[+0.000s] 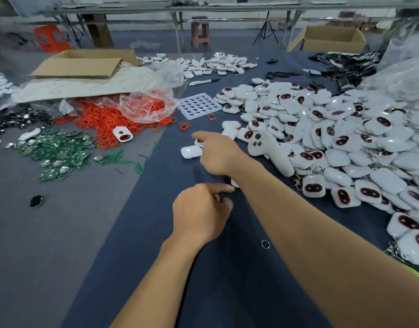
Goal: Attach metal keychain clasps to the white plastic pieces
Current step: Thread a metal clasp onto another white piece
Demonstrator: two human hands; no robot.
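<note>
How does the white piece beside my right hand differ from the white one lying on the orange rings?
The plain piece by the right hand is a closed white shell; the windowed piece shows a round hole and a dark red opening. The plain piece lies on the dark blue cloth, the windowed piece on the orange rings. Both are white, rounded plastic.

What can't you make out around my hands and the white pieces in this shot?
Head view, left hand: curled fingers hide whether it holds a clasp.
Head view, right hand: blurred, so its grip is unclear.
Head view, white piece by the left index finger: mostly covered by the right forearm.
Head view, pile of white pieces: clasps too small to tell which pieces carry them.
</note>
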